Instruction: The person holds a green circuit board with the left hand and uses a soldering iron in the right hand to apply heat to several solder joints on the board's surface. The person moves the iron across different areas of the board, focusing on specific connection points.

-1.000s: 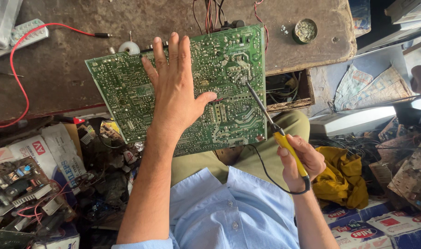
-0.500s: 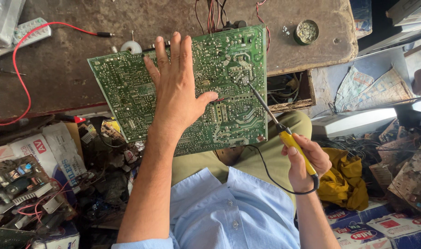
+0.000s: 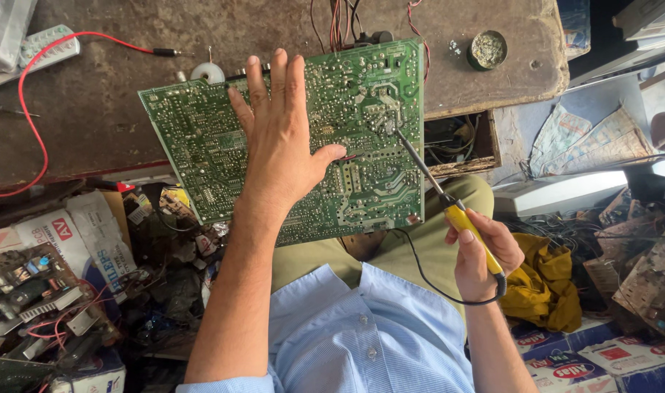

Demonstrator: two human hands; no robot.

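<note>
The green board [image 3: 303, 138] lies solder side up, its far part resting on the near edge of the worn bench [image 3: 92, 109] and its near part hanging over the person's lap. The left hand [image 3: 285, 138] lies flat on its middle with the fingers spread and open, pinning it. The right hand [image 3: 481, 255] is closed around the yellow handle of the iron [image 3: 434, 185], whose tip touches a joint in the board's upper right area, near the right edge. By my judgement the soldering is under way at that one spot; nothing shows which joints are finished or how many are left, since the many joints look alike at this size. A thin red wire [image 3: 350, 156] shows beside the left thumb. Room is tight at the far edge, where a bundle of wires [image 3: 339, 22] comes down to the board and a white roll [image 3: 207, 71] sits just beside its far left corner. To the right, a round tin [image 3: 487, 49] stands apart on the bench, and the bench corner drops off there into a cluttered recess, so the iron has open air on that side. Its black cord [image 3: 427, 273] loops across the lap, clear of the board. To the left, a red lead [image 3: 34, 109] curves over the bench, well apart, with heaped boxes and parts below.
</note>
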